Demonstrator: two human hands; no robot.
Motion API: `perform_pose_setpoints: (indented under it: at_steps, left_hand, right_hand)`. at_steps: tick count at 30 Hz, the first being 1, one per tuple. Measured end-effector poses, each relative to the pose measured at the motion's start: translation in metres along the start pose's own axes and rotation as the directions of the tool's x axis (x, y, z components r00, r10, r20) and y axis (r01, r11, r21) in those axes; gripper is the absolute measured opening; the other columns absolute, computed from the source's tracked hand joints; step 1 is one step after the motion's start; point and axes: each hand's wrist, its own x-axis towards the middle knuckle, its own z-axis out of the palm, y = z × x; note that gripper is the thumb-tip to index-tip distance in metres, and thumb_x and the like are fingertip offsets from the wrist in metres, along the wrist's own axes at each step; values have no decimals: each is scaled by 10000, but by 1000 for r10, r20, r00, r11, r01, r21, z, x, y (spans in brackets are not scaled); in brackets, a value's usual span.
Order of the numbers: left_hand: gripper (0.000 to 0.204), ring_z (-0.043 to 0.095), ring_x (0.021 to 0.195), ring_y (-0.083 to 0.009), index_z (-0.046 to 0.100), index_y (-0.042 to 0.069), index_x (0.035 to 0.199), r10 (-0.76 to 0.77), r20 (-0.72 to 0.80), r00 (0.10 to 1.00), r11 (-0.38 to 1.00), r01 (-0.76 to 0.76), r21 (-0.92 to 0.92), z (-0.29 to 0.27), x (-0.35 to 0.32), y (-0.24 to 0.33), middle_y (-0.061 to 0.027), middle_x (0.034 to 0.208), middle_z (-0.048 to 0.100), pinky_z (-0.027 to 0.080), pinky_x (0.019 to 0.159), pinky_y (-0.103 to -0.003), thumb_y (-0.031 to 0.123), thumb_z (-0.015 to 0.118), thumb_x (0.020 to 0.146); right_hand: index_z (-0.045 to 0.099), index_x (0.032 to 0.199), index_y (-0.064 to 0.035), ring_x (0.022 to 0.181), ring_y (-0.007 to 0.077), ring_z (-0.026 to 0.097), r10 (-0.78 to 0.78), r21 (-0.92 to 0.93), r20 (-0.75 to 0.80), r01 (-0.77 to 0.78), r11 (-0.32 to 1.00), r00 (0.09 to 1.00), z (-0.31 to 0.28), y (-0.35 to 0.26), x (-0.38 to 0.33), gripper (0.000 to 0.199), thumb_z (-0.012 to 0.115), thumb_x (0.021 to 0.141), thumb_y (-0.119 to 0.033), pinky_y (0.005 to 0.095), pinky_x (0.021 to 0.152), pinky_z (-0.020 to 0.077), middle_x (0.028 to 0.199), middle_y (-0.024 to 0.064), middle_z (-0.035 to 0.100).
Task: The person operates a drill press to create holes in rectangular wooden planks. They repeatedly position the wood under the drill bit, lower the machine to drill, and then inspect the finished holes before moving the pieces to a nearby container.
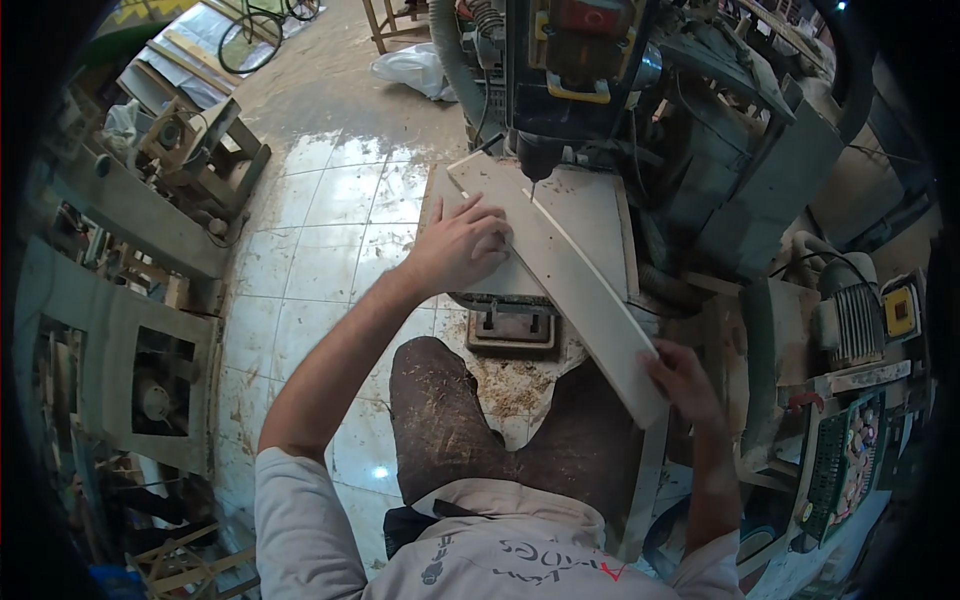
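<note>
The drill press stands at 12 to 1 o'clock over its surface, and your board slants across that from 12 toward 4 o'clock, its near end overhanging. At 4 o'clock your right hand pinches that end, while your left hand touches the left edge near 12, its grip's closure impossible to tell. With the bit at 1 o'clock, close by the right edge, a slack hold or dipping overhang could make the wood snag and swing.
</note>
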Motion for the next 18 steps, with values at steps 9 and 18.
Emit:
perform_pose_setpoints:
  at_steps: [9,18]
  left_hand:
    - [595,230,1429,-347,562,143,1179,98,-21,995,994,-99,-36,3,47,-32,-111,1480,373,109,1159,-604,504,750,746]
    - [548,375,1340,-326,571,193,1246,149,-168,974,988,-139,72,18,39,-31,-144,1401,442,201,1046,-689,509,684,812]
  right_hand:
    - [590,1013,-20,674,50,503,-272,-114,-48,266,957,961,-76,12,99,301,716,875,-256,225,588,414,803,-22,577]
    - [592,1147,-20,873,137,609,-221,-434,0,200,879,975,-116,-28,144,462,762,826,-308,304,767,495,938,52,650]
